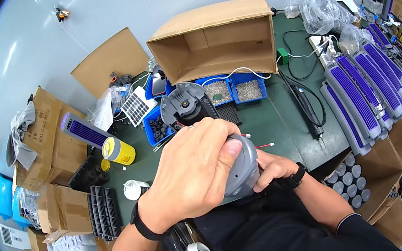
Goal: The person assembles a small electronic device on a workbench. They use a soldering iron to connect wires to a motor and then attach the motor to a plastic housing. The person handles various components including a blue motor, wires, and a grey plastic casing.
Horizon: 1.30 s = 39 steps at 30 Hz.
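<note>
Close to my body, a rounded grey plastic housing (pixel 244 175) is gripped between both hands. My left hand (pixel 192 167) lies over its top and left side, the thumb pressed on it and the fingers curled round the far edge. My right hand (pixel 275 169) grips it low on the right, its fingers partly hidden. Small connectors on red wires (pixel 265 145) stick out beyond the housing. Just past my left hand stands a dark grey round plastic part (pixel 186 102) with an open top.
Blue bins (pixel 250 91) hold small screws and black parts. An open cardboard box (pixel 216 11) stands behind them. A corded electric screwdriver (pixel 307 110) lies right of centre, beside purple-grey panels (pixel 353 100). On the left are a yellow container (pixel 119 151) and cartons (pixel 47 127).
</note>
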Tool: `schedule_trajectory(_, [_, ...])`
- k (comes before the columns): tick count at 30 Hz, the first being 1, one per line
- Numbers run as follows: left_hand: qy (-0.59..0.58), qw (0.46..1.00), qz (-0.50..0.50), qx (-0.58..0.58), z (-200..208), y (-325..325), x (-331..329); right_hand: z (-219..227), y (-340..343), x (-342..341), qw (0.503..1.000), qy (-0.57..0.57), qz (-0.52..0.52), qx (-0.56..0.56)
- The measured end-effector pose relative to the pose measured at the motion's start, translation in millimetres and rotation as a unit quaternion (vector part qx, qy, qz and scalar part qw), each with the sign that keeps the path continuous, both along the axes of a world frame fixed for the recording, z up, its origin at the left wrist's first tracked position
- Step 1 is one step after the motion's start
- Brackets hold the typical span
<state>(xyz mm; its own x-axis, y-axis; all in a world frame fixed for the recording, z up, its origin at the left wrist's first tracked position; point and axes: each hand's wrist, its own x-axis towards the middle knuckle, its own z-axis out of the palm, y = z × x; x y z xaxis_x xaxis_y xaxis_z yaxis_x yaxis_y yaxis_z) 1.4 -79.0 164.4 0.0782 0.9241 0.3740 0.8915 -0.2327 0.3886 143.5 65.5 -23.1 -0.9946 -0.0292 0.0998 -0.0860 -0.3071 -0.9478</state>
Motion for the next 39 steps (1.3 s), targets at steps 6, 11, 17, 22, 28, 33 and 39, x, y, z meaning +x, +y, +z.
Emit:
schedule_trajectory(6, [0.056,0.991,0.067,-0.1,13.4,-4.0,9.2,1.8,-19.6,23.8,0.951,0.064,-0.149,0.263])
schedule_trajectory(11, [0.086,0.987,0.083,-0.104,13.7,-2.7,12.9,-17.6,-83.4,37.6,0.789,0.07,-0.468,0.391])
schedule_trajectory(17, [0.078,0.992,0.096,-0.026,14.7,-2.1,16.7,-19.6,-94.0,9.4,0.705,0.075,-0.538,0.456])
schedule_trajectory(22, [0.042,0.986,0.005,0.159,29.1,-38.7,25.0,-20.8,-48.1,33.3,0.743,0.069,-0.515,0.421])
schedule_trajectory(28, [-0.09,0.923,-0.264,0.266,-5.5,-75.2,90.9,-18.1,36.8,14.1,0.778,0.052,-0.533,0.328])
schedule_trajectory(33, [-0.203,0.897,-0.266,0.29,8.9,-78.8,82.6,-21.6,74.3,-7.1,0.783,0.022,-0.534,0.317])
schedule_trajectory(39, [-0.314,0.906,-0.235,0.156,19.4,-95.4,56.8,-19.4,76.4,-23.1,0.782,-0.011,-0.522,0.34])
